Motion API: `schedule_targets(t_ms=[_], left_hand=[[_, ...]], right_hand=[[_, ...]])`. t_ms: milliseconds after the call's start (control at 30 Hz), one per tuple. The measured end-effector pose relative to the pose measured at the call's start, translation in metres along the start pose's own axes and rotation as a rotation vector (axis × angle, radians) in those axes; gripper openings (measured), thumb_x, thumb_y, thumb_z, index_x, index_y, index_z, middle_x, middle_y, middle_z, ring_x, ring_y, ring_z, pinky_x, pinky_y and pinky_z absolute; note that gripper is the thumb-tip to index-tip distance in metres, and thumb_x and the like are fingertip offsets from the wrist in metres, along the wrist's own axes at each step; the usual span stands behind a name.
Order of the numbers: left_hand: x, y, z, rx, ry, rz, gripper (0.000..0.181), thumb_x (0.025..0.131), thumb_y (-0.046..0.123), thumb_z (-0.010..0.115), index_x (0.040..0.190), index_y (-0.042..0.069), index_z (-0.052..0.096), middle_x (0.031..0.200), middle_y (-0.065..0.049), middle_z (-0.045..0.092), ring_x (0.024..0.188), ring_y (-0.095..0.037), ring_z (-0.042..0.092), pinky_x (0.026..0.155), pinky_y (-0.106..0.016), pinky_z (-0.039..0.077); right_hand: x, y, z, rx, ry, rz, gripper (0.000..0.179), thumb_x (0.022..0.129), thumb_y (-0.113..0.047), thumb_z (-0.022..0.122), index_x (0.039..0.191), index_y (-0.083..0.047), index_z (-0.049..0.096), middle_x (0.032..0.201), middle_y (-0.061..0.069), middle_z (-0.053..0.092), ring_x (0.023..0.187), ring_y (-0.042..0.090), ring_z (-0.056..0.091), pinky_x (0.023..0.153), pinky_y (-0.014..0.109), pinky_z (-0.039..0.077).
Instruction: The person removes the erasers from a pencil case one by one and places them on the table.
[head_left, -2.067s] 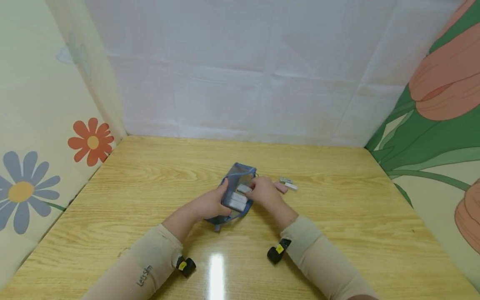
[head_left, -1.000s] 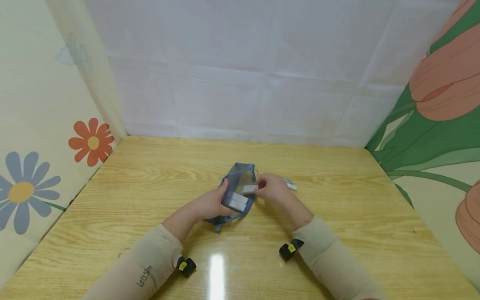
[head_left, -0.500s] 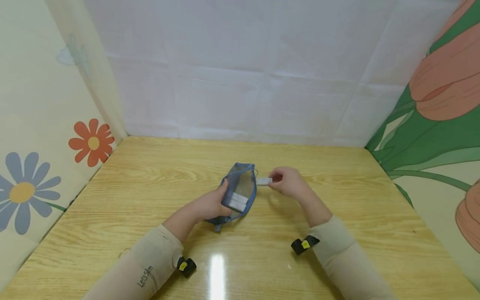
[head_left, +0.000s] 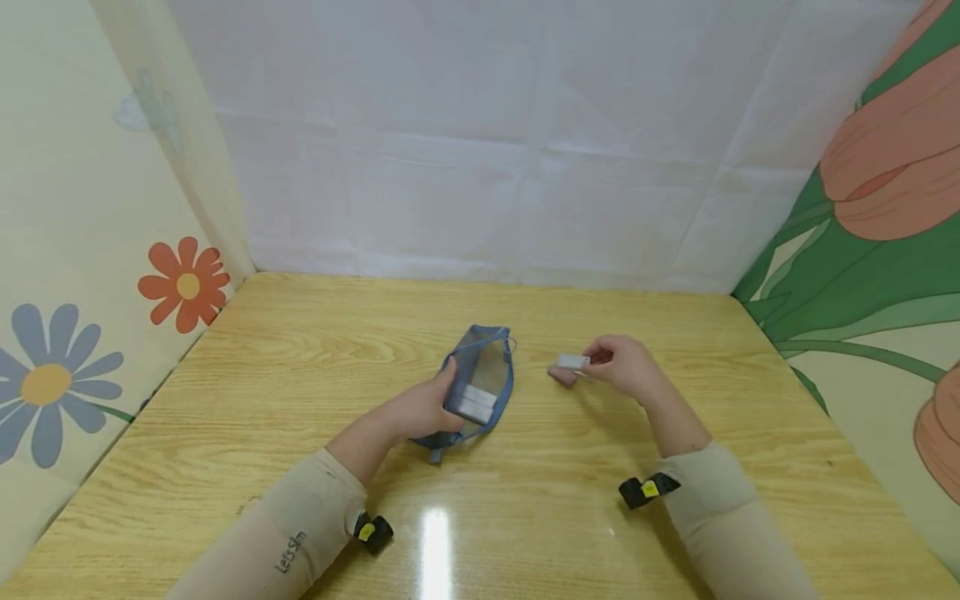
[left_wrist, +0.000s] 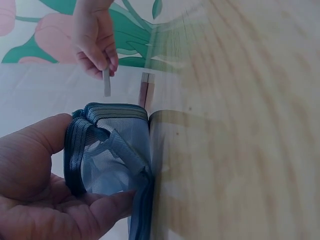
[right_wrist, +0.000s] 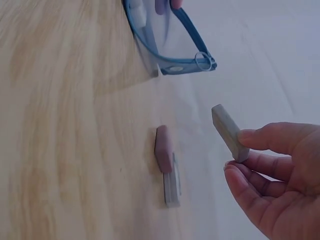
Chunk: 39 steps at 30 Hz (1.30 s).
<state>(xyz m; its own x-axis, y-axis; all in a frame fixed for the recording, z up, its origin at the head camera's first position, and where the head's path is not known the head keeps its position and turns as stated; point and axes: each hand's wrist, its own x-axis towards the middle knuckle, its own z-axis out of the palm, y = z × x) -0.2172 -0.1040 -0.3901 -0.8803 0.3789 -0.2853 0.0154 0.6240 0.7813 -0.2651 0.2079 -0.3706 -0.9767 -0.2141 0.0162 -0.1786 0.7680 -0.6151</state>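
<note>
My left hand grips the side of a blue mesh zip pouch, its thumb across the opening. Inside the pouch lie white blocks, which look like erasers. To the right of it, my right hand pinches a small grey-white eraser between thumb and fingers, held above the table. Just below this eraser, on the tabletop, sits a pink slanted eraser. Pale narrow blocks lie against its end in the right wrist view; in the head view the right hand mostly hides them.
The wood-grain table ends at a white cloth backdrop. Flower-printed panels stand at its left and right sides. A small ring hangs at the pouch's zip end.
The right hand has drawn the grey-white eraser out of the pouch and carried it right, over the pink eraser. The left hand and the pouch have stayed in place.
</note>
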Motion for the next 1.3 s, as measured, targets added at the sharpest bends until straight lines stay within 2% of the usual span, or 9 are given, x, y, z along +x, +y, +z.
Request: schedule_targets(t_ms=[233,500,767,1033,1300], left_hand=[[0.001,-0.001,0.001,-0.011,0.005,-0.018,0.101,0.078,0.011,0.066,0.146,0.011,-0.009,0.15,-0.019,0.015,0.128,-0.027,0.031,0.098,-0.041,0.033],[-0.002,0.001,0.001,-0.019,0.01,-0.016,0.1,0.078,0.01,0.065,0.146,0.011,-0.009,0.15,-0.018,0.013,0.132,-0.029,0.027,0.1,-0.043,0.03],[-0.002,0.001,0.001,-0.005,0.013,-0.015,0.101,0.078,0.011,0.066,0.146,0.011,-0.008,0.149,-0.019,0.016,0.127,-0.028,0.034,0.097,-0.042,0.034],[-0.001,0.001,0.0,0.016,0.01,-0.025,0.101,0.078,0.012,0.066,0.146,0.011,-0.008,0.149,-0.019,0.017,0.124,-0.027,0.036,0.095,-0.04,0.035],[-0.002,0.002,0.0,0.017,0.007,-0.024,0.1,0.078,0.011,0.066,0.146,0.01,-0.008,0.15,-0.019,0.014,0.13,-0.028,0.029,0.099,-0.042,0.032]], right_hand=[[-0.002,0.015,-0.001,0.026,-0.027,0.063,0.019,0.083,-0.015,0.066,0.097,-0.003,0.066,0.092,0.01,0.063,0.084,0.022,0.056,0.07,0.033,0.046],[-0.005,0.029,-0.002,-0.003,-0.045,0.058,0.017,0.08,-0.012,0.068,0.092,0.0,0.066,0.083,0.008,0.062,0.076,0.019,0.054,0.065,0.03,0.044],[-0.005,0.042,0.003,-0.006,-0.056,0.103,0.017,0.079,-0.013,0.068,0.091,-0.002,0.066,0.082,0.006,0.061,0.073,0.018,0.053,0.061,0.028,0.044],[-0.002,0.041,0.008,-0.04,-0.058,0.125,0.019,0.079,-0.014,0.069,0.093,-0.002,0.066,0.085,0.007,0.061,0.075,0.018,0.053,0.063,0.029,0.042],[-0.001,0.04,0.013,-0.053,-0.042,0.131,0.019,0.078,-0.013,0.07,0.093,-0.002,0.067,0.086,0.008,0.062,0.076,0.019,0.053,0.064,0.029,0.042]])
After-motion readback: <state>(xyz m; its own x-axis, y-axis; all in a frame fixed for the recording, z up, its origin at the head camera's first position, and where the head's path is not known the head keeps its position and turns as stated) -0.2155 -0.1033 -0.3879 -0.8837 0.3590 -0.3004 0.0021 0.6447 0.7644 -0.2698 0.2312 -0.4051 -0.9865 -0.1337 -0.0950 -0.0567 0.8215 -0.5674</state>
